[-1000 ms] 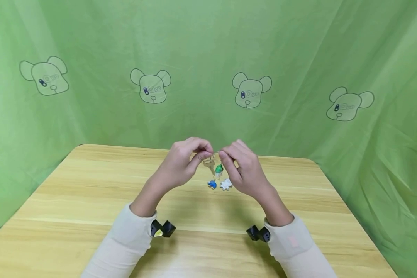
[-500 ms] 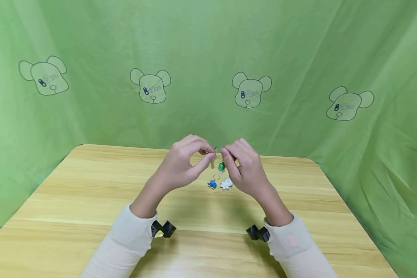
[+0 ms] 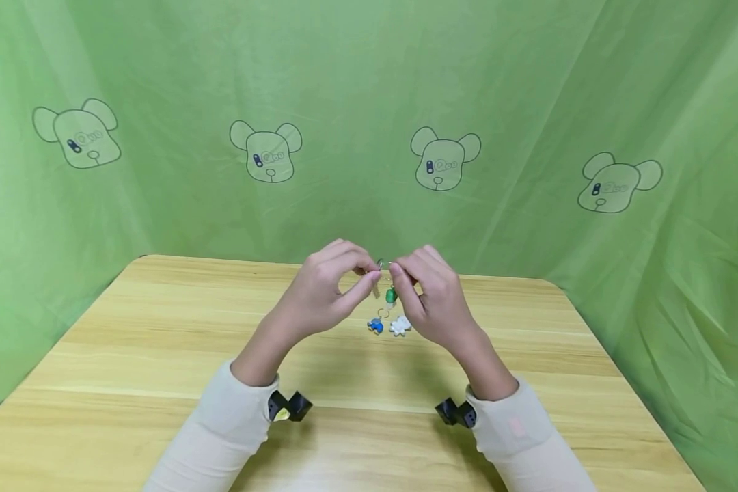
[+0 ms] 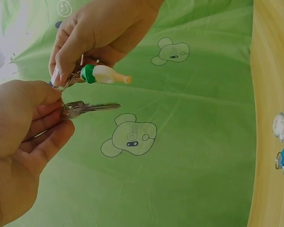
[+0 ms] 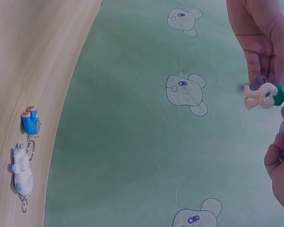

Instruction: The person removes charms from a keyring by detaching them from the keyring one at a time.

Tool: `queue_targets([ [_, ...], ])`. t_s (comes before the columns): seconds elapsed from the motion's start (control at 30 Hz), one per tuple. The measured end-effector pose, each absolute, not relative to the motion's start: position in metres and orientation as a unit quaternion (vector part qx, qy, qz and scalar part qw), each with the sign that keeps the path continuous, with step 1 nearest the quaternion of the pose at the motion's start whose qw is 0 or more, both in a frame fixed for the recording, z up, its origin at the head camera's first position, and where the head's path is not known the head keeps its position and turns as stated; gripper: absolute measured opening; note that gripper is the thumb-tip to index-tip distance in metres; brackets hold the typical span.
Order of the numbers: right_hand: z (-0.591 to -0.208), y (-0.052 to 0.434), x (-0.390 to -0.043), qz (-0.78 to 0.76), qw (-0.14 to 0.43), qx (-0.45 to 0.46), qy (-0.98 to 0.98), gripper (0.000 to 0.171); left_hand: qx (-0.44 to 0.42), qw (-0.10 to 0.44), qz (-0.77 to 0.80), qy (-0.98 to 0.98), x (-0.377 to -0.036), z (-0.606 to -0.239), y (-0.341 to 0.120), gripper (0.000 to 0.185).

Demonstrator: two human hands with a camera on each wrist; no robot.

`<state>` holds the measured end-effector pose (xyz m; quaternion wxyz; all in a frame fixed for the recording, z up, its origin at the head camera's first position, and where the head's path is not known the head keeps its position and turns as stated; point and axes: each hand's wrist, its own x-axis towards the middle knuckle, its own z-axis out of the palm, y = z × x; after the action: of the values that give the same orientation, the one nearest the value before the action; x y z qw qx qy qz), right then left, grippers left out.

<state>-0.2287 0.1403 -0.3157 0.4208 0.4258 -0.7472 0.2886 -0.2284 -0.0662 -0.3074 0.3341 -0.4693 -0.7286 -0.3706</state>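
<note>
My left hand (image 3: 326,287) pinches a small metal ring with a key (image 4: 94,108) hanging on it, raised above the far part of the table. Close beside it, my right hand (image 3: 433,294) pinches the split ring of a keychain between thumb and index finger. From that ring dangles a little figure charm (image 4: 104,74) with a green top, a white body and peach-coloured legs. The fingertips of both hands almost meet at the rings and partly cover them. In the right wrist view the charm overlaps the key, which is blurred.
On the wooden table (image 3: 369,437) below the hands lie a blue figure keychain (image 3: 376,326) with its ring and, to its right, a white figure keychain (image 3: 400,325). A green curtain (image 3: 357,82) with printed bear heads stands behind the table's far edge.
My left hand has shifted slightly right and up, and the key has turned from showing its flat side to nearly edge-on. Over the last half second both hands stay almost still.
</note>
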Motion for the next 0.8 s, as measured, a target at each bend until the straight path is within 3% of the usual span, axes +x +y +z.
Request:
queue_targets([
  [0.5,-0.3177,0.1440,-0.2340,0.298,0.419,0.420,-0.748,0.037,-0.494,0.330,-0.350,-0.725,-0.2278,-0.3059,-0.0700,0.004],
  [0.8,-0.3152,0.1406,-0.2295,0.307,0.427,0.424,-0.738,0.037,-0.467,0.382,-0.370,-0.707,-0.2307,-0.3060,-0.0699,0.007],
])
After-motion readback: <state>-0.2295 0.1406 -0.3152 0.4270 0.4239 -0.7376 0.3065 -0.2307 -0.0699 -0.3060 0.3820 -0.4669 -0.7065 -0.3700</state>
